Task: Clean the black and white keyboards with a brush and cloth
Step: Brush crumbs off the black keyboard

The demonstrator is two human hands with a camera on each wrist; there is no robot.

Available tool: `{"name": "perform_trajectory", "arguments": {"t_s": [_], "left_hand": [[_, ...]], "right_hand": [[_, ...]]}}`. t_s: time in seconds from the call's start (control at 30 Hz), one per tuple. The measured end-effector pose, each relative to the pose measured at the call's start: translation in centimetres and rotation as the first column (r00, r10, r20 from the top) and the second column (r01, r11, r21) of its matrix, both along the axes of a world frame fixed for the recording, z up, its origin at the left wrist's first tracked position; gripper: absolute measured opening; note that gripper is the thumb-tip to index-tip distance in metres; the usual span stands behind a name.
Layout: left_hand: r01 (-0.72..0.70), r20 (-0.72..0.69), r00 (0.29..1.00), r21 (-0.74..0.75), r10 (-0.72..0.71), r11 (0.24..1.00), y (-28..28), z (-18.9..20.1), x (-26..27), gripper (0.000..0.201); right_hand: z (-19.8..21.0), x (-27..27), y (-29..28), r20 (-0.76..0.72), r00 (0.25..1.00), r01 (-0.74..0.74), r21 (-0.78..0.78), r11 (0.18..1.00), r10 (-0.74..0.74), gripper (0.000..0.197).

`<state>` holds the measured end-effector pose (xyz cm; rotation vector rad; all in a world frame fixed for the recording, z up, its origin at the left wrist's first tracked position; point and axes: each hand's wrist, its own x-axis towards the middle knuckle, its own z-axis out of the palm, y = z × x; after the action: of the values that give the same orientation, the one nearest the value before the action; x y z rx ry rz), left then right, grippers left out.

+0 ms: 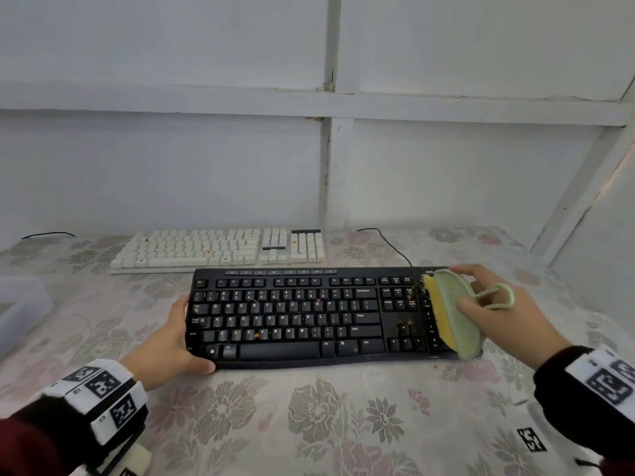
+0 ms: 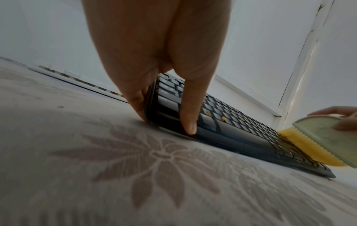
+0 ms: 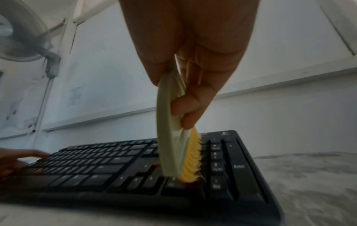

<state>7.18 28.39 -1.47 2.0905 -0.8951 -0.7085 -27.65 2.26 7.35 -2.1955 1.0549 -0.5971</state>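
A black keyboard (image 1: 295,314) lies in front of me on the flowered tablecloth, with orange crumbs scattered among its keys. My left hand (image 1: 171,341) grips its left end (image 2: 166,107), thumb on the front edge and fingers along the side. My right hand (image 1: 494,304) holds a pale green brush (image 1: 457,310) with yellow bristles (image 3: 193,159). The bristles press on the number pad at the keyboard's right end (image 3: 228,165). A white keyboard (image 1: 220,250) lies just behind the black one, also flecked with crumbs.
A clear plastic box (image 1: 20,307) stands at the left edge of the table. The black keyboard's cable (image 1: 391,245) runs back towards the white wall. A wall fan (image 3: 21,35) hangs high in the right wrist view. Flowered cloth (image 1: 309,417) covers the table.
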Motion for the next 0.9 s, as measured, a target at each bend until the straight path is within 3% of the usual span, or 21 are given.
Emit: {"name": "perform_trajectory", "arguments": {"t_s": [0.23,0.5,0.9], "left_hand": [[-0.007,0.001,1.000,0.016,0.006,1.000,-0.1,0.0,0.0,0.120],[-0.008,-0.006,1.000,0.024,0.008,1.000,-0.1,0.0,0.1,0.122],[-0.015,0.007,1.000,0.026,0.015,1.000,-0.1,0.2,-0.3,0.121]], "right_hand": [[0.3,-2.0,1.6,-0.059,0.998,-0.014,0.055,0.998,0.017,0.034],[2.9,1.2,-0.8,0.092,0.995,0.039,-0.065,0.997,-0.033,0.036],[-0.4,-2.2,2.7,-0.095,0.994,-0.056,0.054,0.997,0.061,0.032]]}}
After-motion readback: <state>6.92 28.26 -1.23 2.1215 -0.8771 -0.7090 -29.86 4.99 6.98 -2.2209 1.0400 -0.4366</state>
